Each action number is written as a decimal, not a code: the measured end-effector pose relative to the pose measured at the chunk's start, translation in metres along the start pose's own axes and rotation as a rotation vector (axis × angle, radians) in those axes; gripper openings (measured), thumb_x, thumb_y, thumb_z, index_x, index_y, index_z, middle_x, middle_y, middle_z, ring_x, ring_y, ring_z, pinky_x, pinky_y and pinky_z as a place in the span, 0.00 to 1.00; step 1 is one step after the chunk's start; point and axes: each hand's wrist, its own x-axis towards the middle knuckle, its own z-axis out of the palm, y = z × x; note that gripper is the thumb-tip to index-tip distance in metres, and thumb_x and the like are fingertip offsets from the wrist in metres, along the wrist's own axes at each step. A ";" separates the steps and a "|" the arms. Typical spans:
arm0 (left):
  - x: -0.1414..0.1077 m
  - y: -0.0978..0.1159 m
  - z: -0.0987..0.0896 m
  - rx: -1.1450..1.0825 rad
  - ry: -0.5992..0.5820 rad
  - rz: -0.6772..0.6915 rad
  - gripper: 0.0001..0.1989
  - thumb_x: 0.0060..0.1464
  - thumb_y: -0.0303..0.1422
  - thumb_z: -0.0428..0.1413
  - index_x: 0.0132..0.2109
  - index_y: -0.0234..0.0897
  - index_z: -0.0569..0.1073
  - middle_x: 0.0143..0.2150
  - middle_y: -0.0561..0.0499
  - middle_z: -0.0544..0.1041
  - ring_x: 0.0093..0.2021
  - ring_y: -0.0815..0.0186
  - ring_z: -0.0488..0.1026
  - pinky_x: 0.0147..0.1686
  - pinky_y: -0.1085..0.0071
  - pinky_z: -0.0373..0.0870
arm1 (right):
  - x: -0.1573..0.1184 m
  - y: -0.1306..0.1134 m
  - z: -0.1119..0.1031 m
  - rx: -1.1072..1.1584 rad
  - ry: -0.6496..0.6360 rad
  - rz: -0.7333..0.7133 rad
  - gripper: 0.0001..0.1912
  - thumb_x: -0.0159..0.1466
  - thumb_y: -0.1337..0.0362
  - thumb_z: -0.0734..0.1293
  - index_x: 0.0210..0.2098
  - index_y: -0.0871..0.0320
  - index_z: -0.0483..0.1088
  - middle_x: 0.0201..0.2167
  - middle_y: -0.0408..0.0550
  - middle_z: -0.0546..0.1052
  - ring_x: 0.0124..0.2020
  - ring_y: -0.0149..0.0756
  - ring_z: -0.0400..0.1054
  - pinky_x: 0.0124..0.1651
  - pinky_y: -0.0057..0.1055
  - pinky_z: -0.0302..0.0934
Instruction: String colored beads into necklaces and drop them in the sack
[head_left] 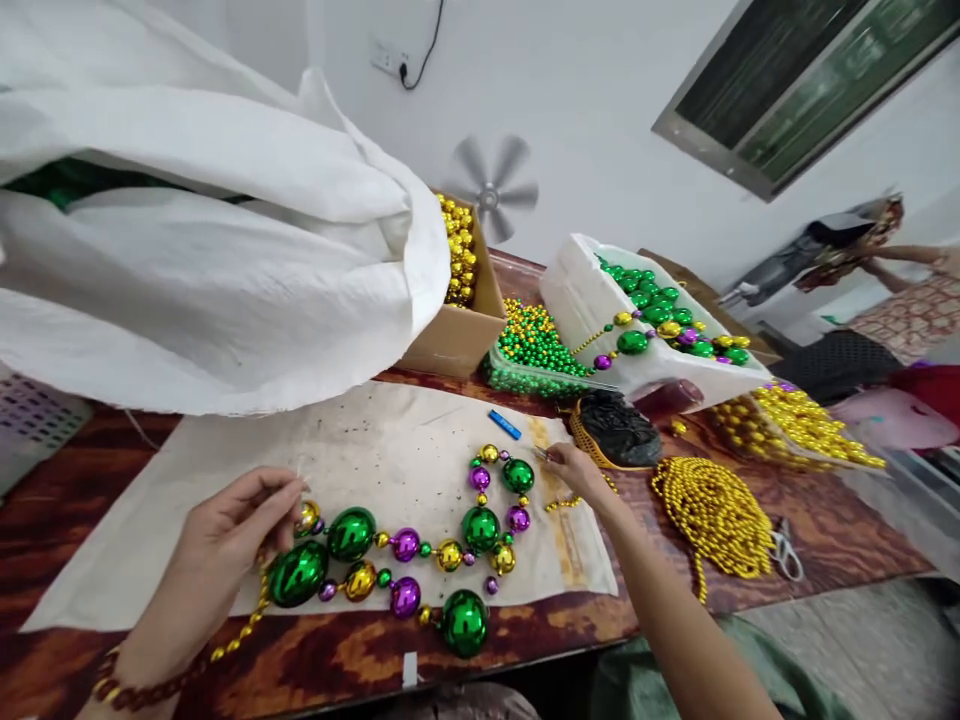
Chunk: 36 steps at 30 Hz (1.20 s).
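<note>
Two bare hands flanked the strand: the left hand pinched a clear thread at its left end, and the right hand gripped a small metal tool just beyond its right end. The strand, of green, purple and gold balls, lay doubled and looped on the cloth, its near part reaching over the bench.

A blue stick lay near the right hand. The sack bulged over the far left, hiding part of the carton of gold balls. Right of that, the tub held green and gold beads; the foam box, green ovals, with a mixed string over its side. Nearer sat the basket with a black bag in it, then coiled gold beads, scissors and the tray of gold beads.
</note>
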 end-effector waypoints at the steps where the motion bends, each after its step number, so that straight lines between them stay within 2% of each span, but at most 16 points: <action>1: 0.000 0.002 0.003 0.011 -0.011 0.019 0.22 0.40 0.50 0.67 0.32 0.36 0.74 0.22 0.55 0.72 0.19 0.72 0.65 0.16 0.78 0.59 | -0.001 0.000 -0.002 -0.006 0.003 -0.014 0.08 0.55 0.65 0.69 0.34 0.59 0.76 0.33 0.50 0.80 0.36 0.41 0.73 0.38 0.31 0.62; 4: 0.001 0.008 0.010 0.021 -0.084 0.048 0.19 0.46 0.48 0.65 0.32 0.35 0.73 0.22 0.55 0.71 0.19 0.74 0.64 0.17 0.79 0.60 | -0.004 -0.023 -0.012 0.007 0.063 -0.081 0.12 0.58 0.63 0.68 0.41 0.59 0.76 0.41 0.56 0.80 0.41 0.47 0.73 0.42 0.36 0.64; 5: 0.001 0.010 0.012 0.018 -0.118 0.045 0.18 0.48 0.47 0.64 0.32 0.35 0.73 0.22 0.55 0.71 0.19 0.74 0.64 0.18 0.79 0.61 | -0.006 -0.041 -0.016 0.040 0.094 -0.131 0.13 0.60 0.61 0.67 0.43 0.58 0.75 0.43 0.57 0.79 0.42 0.47 0.73 0.43 0.37 0.64; 7: 0.002 0.014 0.015 0.008 -0.178 0.034 0.17 0.50 0.46 0.63 0.32 0.35 0.73 0.23 0.55 0.71 0.19 0.75 0.63 0.18 0.80 0.61 | -0.015 -0.092 -0.023 0.247 0.127 -0.356 0.14 0.63 0.57 0.66 0.46 0.56 0.75 0.43 0.54 0.79 0.38 0.43 0.73 0.42 0.36 0.66; 10: 0.001 0.020 0.020 0.004 -0.229 0.035 0.16 0.51 0.45 0.62 0.33 0.35 0.73 0.24 0.55 0.72 0.19 0.76 0.63 0.17 0.81 0.58 | -0.034 -0.188 -0.024 0.562 -0.100 -0.675 0.19 0.66 0.54 0.66 0.53 0.54 0.72 0.43 0.50 0.79 0.34 0.36 0.72 0.39 0.32 0.67; 12: -0.001 0.023 0.020 0.007 -0.233 0.041 0.16 0.51 0.45 0.62 0.33 0.35 0.72 0.24 0.56 0.72 0.18 0.77 0.63 0.17 0.80 0.56 | -0.043 -0.243 -0.015 0.674 -0.385 -0.812 0.23 0.64 0.55 0.69 0.56 0.54 0.70 0.38 0.47 0.79 0.33 0.34 0.72 0.37 0.29 0.66; 14: -0.003 0.023 0.017 0.006 -0.208 0.057 0.16 0.50 0.45 0.62 0.32 0.35 0.72 0.23 0.56 0.72 0.17 0.77 0.62 0.17 0.80 0.54 | -0.045 -0.279 -0.001 0.712 -0.606 -0.868 0.14 0.64 0.58 0.69 0.47 0.57 0.74 0.31 0.45 0.78 0.31 0.33 0.72 0.35 0.28 0.65; 15: -0.002 0.022 0.014 0.005 -0.187 0.065 0.17 0.50 0.45 0.62 0.32 0.34 0.72 0.24 0.55 0.72 0.17 0.77 0.62 0.17 0.80 0.53 | -0.044 -0.288 0.005 0.720 -0.644 -0.866 0.09 0.65 0.60 0.68 0.41 0.58 0.75 0.27 0.43 0.77 0.29 0.32 0.71 0.33 0.27 0.64; 17: 0.000 0.019 0.007 0.011 -0.146 0.074 0.16 0.50 0.45 0.62 0.32 0.34 0.73 0.24 0.54 0.73 0.17 0.76 0.62 0.17 0.79 0.53 | -0.042 -0.297 0.013 0.712 -0.584 -0.850 0.11 0.68 0.62 0.65 0.32 0.59 0.74 0.22 0.41 0.73 0.25 0.30 0.68 0.31 0.26 0.61; 19: 0.004 0.014 0.000 0.035 -0.108 0.064 0.16 0.50 0.45 0.62 0.34 0.34 0.74 0.21 0.54 0.73 0.17 0.75 0.63 0.17 0.79 0.53 | -0.041 -0.298 0.010 0.653 -0.444 -0.894 0.12 0.69 0.63 0.63 0.32 0.59 0.75 0.21 0.41 0.72 0.24 0.30 0.67 0.30 0.25 0.58; 22: 0.014 0.009 -0.004 0.065 -0.068 0.051 0.16 0.48 0.44 0.62 0.33 0.34 0.75 0.15 0.57 0.67 0.16 0.74 0.60 0.17 0.78 0.50 | -0.042 -0.304 -0.005 0.460 -0.248 -1.051 0.11 0.70 0.65 0.63 0.34 0.58 0.76 0.27 0.44 0.76 0.28 0.31 0.68 0.32 0.26 0.54; 24: 0.019 0.008 -0.004 0.047 -0.088 0.044 0.15 0.46 0.44 0.63 0.31 0.35 0.75 0.15 0.58 0.65 0.15 0.75 0.59 0.16 0.77 0.47 | -0.041 -0.313 -0.014 0.358 -0.186 -1.139 0.10 0.70 0.66 0.64 0.34 0.58 0.76 0.30 0.45 0.78 0.30 0.32 0.68 0.33 0.26 0.52; 27: 0.023 0.007 -0.004 -0.001 -0.164 0.020 0.15 0.45 0.43 0.64 0.31 0.34 0.77 0.17 0.58 0.66 0.16 0.76 0.58 0.17 0.76 0.47 | -0.035 -0.331 -0.017 0.349 -0.226 -1.194 0.10 0.68 0.69 0.65 0.32 0.58 0.76 0.28 0.44 0.77 0.30 0.31 0.68 0.32 0.26 0.51; 33: 0.023 0.000 -0.008 -0.059 -0.248 -0.075 0.18 0.44 0.44 0.66 0.35 0.32 0.79 0.21 0.55 0.70 0.18 0.76 0.60 0.18 0.77 0.46 | -0.006 -0.365 0.002 0.540 -0.451 -1.064 0.11 0.69 0.67 0.63 0.33 0.59 0.74 0.25 0.41 0.75 0.24 0.27 0.69 0.30 0.23 0.55; 34: 0.024 -0.001 -0.008 -0.050 -0.252 -0.075 0.18 0.45 0.45 0.66 0.35 0.32 0.78 0.20 0.55 0.69 0.18 0.76 0.60 0.18 0.77 0.47 | -0.002 -0.369 0.006 0.513 -0.454 -1.049 0.11 0.69 0.67 0.62 0.33 0.59 0.74 0.26 0.41 0.76 0.25 0.28 0.70 0.31 0.23 0.56; 36: 0.026 -0.004 -0.009 -0.038 -0.238 -0.071 0.18 0.46 0.46 0.65 0.32 0.32 0.77 0.18 0.56 0.67 0.17 0.77 0.59 0.18 0.77 0.46 | 0.001 -0.372 0.012 0.372 -0.332 -0.991 0.09 0.68 0.68 0.63 0.36 0.58 0.75 0.33 0.45 0.78 0.30 0.31 0.73 0.34 0.25 0.58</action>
